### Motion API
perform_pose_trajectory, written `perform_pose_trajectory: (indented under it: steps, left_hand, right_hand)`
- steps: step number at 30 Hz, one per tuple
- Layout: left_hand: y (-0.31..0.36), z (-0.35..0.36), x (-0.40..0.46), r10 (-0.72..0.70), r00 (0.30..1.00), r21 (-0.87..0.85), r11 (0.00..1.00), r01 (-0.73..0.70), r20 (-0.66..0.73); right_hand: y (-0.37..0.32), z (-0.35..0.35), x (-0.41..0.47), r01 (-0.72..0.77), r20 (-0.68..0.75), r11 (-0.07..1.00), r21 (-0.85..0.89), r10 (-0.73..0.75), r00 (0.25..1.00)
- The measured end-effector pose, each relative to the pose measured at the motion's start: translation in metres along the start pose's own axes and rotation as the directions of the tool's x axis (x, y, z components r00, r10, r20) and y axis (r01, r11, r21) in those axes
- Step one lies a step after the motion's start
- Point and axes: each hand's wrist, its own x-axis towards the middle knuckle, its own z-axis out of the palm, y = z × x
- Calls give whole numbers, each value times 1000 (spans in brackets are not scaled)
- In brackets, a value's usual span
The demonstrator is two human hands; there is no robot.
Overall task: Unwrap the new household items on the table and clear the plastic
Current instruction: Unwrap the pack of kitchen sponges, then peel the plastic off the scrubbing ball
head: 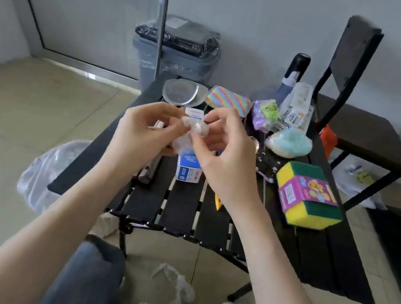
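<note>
1. Both hands are raised above the black slatted table (184, 207), and between them is a small crumpled wad of clear plastic wrap (192, 132). The left hand (141, 136) pinches its left side with curled fingers; the right hand (221, 150) pinches its right side between thumb and forefinger. So each grip is closed on the wrap, probably to pull it apart or ball it up.
2. Just below the grip stands a small blue-and-white cardboard box (188, 169) on the table; a second small white box (194, 113) shows just beyond the fingers. I cannot tell which one the wrap belongs to.
3. To the right of the grip, a yellow-and-green sponge pack with a pink label (308, 196) and a pale blue puff in clear film (288, 142) look wrapped yet.
4. Well beyond the grip, a grey bin lined with a black bag (176, 49) stands on the floor, likely where the plastic goes. Loose clear plastic (168, 287) lies on the floor below the grip, by the knees.
</note>
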Motion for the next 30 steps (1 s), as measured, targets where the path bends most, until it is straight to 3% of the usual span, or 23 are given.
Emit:
perform_pose_trajectory:
  steps: [2, 5, 9, 12, 14, 16, 18, 20, 23, 26, 30]
  left_hand:
    - [0, -31, -1, -84, 996, -62, 995, 82, -24]
    - [-3, -80, -2, -158, 984, -114, 982, 148, -88]
    - [-34, -145, 4, -110, 964, 99, 986, 137, -242]
    - [-71, -181, 7, -124, 939, 267, 939, 215, -322]
    - [-93, -193, 9, -217, 942, 295, 910, 290, -257]
    - [-108, -200, 9, -367, 927, 347, 861, 372, -83]
    - [-114, -203, 9, -428, 904, 359, 845, 397, 6]
    - [-114, -203, 11, -353, 935, 338, 878, 340, -27]
    - [-101, -190, 16, -123, 983, 367, 916, 166, -138]
    - [-73, -156, 28, 108, 975, 357, 934, -32, -195]
    - [-38, -80, 50, 199, 976, 363, 919, -155, -86]
  right_hand:
    - [-13, 32, 8, -6, 3, 1000, 29, 6, 1000]
    - [-28, 80, 22, 5, 125, 999, 54, -12, 992]
    - [-38, 146, 35, 96, 346, 994, -41, -76, 935]
    - [-34, 184, 38, 164, 507, 977, -138, -73, 859]
    - [-28, 197, 41, 161, 550, 972, -172, -41, 834]
    - [-19, 203, 43, 147, 568, 966, -210, -2, 823]
    - [-11, 201, 44, 132, 569, 960, -246, 33, 821]
    - [-4, 192, 46, 122, 541, 959, -256, 38, 840]
    - [-1, 163, 48, 111, 466, 955, -274, 31, 884]
    - [0, 115, 55, 91, 362, 951, -297, 24, 932]
    - [8, 27, 65, -11, 212, 941, -339, 87, 973]
